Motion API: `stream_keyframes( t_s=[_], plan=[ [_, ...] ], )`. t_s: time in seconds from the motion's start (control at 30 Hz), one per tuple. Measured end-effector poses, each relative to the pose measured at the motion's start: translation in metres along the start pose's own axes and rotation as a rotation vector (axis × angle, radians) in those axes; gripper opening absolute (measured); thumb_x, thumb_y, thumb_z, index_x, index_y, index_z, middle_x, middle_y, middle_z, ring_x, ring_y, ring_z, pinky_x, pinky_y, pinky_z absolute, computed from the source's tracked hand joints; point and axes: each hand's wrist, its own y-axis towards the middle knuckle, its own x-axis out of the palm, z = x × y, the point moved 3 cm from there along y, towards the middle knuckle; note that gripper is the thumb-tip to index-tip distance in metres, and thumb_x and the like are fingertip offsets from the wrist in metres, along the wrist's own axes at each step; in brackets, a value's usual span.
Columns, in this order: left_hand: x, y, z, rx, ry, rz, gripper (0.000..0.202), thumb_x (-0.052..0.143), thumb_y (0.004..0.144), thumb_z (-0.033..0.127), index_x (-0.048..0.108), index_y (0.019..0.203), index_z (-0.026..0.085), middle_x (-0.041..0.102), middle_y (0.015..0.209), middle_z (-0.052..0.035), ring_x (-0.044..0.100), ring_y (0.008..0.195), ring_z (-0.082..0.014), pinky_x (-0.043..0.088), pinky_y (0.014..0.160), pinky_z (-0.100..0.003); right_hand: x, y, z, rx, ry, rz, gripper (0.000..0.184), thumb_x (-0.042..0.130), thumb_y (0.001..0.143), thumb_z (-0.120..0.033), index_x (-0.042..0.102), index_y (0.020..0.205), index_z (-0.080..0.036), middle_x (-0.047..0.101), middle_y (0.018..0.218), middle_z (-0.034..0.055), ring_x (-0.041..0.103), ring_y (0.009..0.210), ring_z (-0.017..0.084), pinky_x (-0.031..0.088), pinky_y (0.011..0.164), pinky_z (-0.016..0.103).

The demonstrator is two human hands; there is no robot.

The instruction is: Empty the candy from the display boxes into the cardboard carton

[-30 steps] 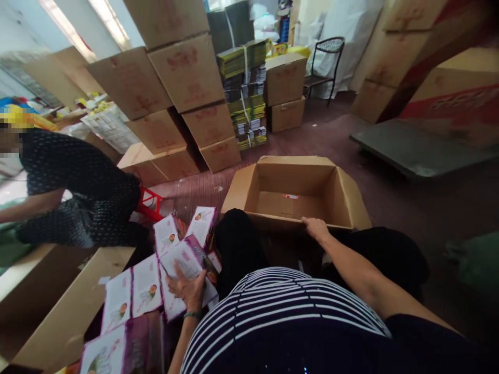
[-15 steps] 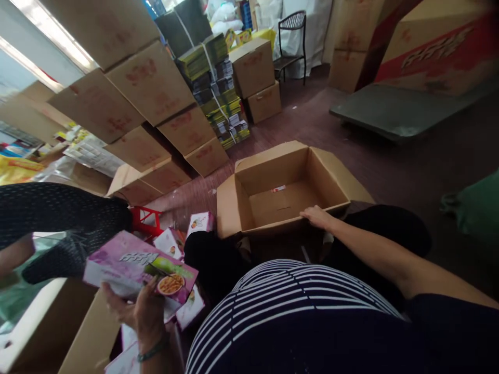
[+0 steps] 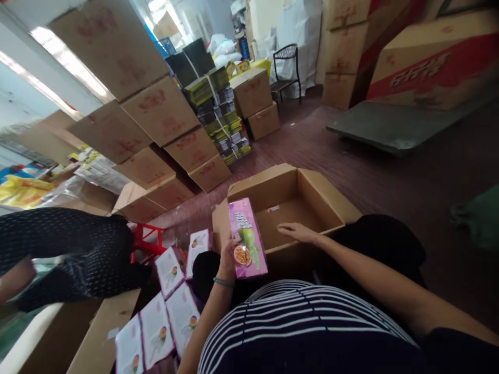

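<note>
A pink and purple snack box (image 3: 248,238) with a green fruit and a bowl printed on it is in my left hand (image 3: 228,259), which grips its left side. The box is tilted over the left end of an open cardboard carton (image 3: 286,208) between my knees. Over the carton's near edge, my right hand (image 3: 298,232) reaches with fingers stretched out, holding nothing. A small white and red slip (image 3: 272,209) lies on the carton floor. To my left, several more snack boxes (image 3: 158,324) lie with their pale sides up.
Another person's dark dotted clothing (image 3: 86,254) is at the left, near a red stool (image 3: 147,239). An open carton (image 3: 105,332) stands at lower left. Stacked cartons (image 3: 161,114), strapped bundles (image 3: 222,114), a black chair (image 3: 286,70) and a grey platform (image 3: 390,127) stand farther off.
My left hand has carried the snack box from the lower left across to the carton, turning it upright. My right hand has let go of the carton's edge and opened.
</note>
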Motion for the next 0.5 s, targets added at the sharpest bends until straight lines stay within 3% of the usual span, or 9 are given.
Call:
stream_keyframes(
  t_s=[0.07,0.1,0.2,0.27,0.37,0.43,0.5],
  plan=[
    [0.025,0.009,-0.019,-0.054,-0.074,-0.072,0.059,0.073,0.058,0.028,0.069,0.116,0.018,0.073,0.103,-0.0077,0.068,0.1,-0.03,0.056,0.08,-0.037,0.001,0.001,-0.024,-0.02,0.572,-0.007,0.07,0.031,0.099,-0.069,0.038,0.154,-0.026,0.054,0.144,0.0126,0.059,0.122,0.027,0.049,0.1,0.043],
    [0.035,0.013,-0.025,-0.079,-0.099,-0.097,0.067,0.074,0.056,0.024,0.066,0.122,0.019,0.072,0.108,-0.0068,0.068,0.101,-0.0281,0.055,0.081,-0.035,0.003,0.001,-0.036,-0.036,0.803,-0.021,0.078,0.039,0.094,-0.075,0.033,0.156,-0.028,0.055,0.142,0.0124,0.061,0.118,0.027,0.05,0.098,0.045],
    [0.052,0.029,-0.036,-0.136,-0.084,-0.128,0.087,0.074,0.053,0.015,0.057,0.138,0.02,0.071,0.119,-0.0069,0.067,0.105,-0.0256,0.054,0.086,-0.032,0.005,0.005,-0.059,-0.12,1.052,-0.001,0.093,0.072,0.075,-0.068,0.038,0.15,-0.027,0.062,0.13,0.0098,0.063,0.106,0.027,0.052,0.095,0.045],
    [0.057,0.039,-0.041,-0.175,-0.044,-0.138,0.092,0.074,0.052,0.015,0.054,0.142,0.018,0.07,0.122,-0.0092,0.066,0.107,-0.0275,0.053,0.09,-0.034,-0.002,0.01,-0.06,-0.175,0.934,0.165,0.083,0.078,0.072,-0.057,0.048,0.141,-0.022,0.063,0.124,0.0098,0.06,0.111,0.028,0.049,0.101,0.046],
    [0.059,0.048,-0.046,-0.234,0.053,-0.111,0.093,0.076,0.052,0.026,0.054,0.142,0.018,0.069,0.126,-0.0109,0.066,0.109,-0.0316,0.054,0.092,-0.039,-0.02,0.012,-0.059,-0.324,0.397,0.465,0.055,0.073,0.081,-0.046,0.06,0.127,-0.019,0.062,0.125,0.0127,0.051,0.123,0.031,0.037,0.111,0.05],
    [0.064,0.05,-0.045,-0.242,0.235,-0.058,0.09,0.078,0.051,0.039,0.059,0.137,0.02,0.07,0.122,-0.0108,0.067,0.11,-0.0345,0.055,0.091,-0.042,-0.025,0.01,-0.068,-0.543,-0.048,0.443,0.03,0.068,0.089,-0.038,0.068,0.113,-0.019,0.065,0.12,0.0126,0.052,0.12,0.03,0.035,0.11,0.049],
    [0.074,0.056,-0.039,-0.17,0.511,-0.064,0.085,0.079,0.053,0.054,0.065,0.131,0.024,0.072,0.117,-0.009,0.066,0.112,-0.0362,0.056,0.088,-0.043,-0.024,0.012,-0.076,-0.799,-0.402,0.265,0.017,0.057,0.097,-0.03,0.071,0.105,-0.024,0.068,0.119,0.0073,0.056,0.115,0.026,0.038,0.105,0.044]
  ],
)
